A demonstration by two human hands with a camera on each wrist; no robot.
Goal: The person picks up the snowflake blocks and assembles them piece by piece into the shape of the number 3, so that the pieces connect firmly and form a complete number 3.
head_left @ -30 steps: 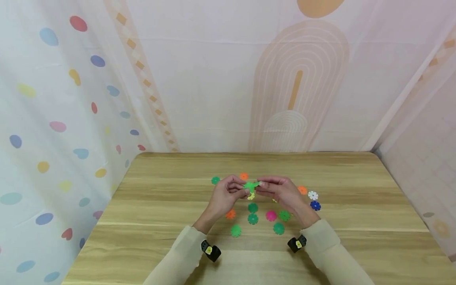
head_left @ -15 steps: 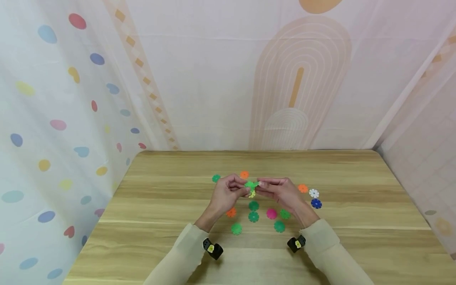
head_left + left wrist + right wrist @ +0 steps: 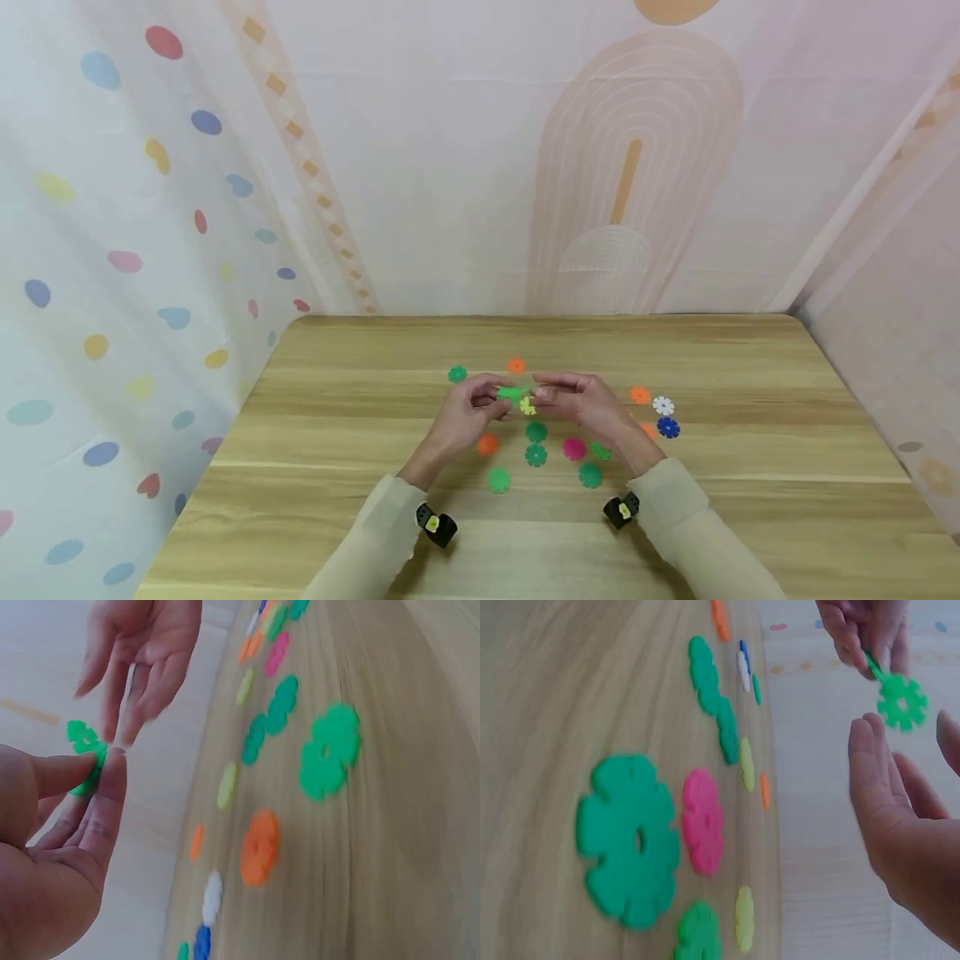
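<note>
My left hand (image 3: 480,407) pinches a bright green assembly of flower-shaped discs (image 3: 513,392) between thumb and fingers, just above the wooden table (image 3: 337,500). The left wrist view shows the same green piece (image 3: 86,754) at the left hand's fingertips (image 3: 112,761). My right hand (image 3: 558,398) hovers close to its right, fingers relaxed and holding nothing. In the right wrist view the right hand (image 3: 889,802) is spread below the green piece (image 3: 902,703). A yellow disc (image 3: 528,406) lies on the table under the hands.
Loose discs lie around the hands: orange (image 3: 515,366), green (image 3: 457,374), orange (image 3: 639,395), white (image 3: 663,406), blue (image 3: 667,427), pink (image 3: 573,449) and several greens such as (image 3: 499,480). Patterned cloth walls (image 3: 480,167) enclose the table on three sides.
The right hand has let go of the green piece and opened its fingers. The left hand keeps the piece and has shifted slightly left and down.
</note>
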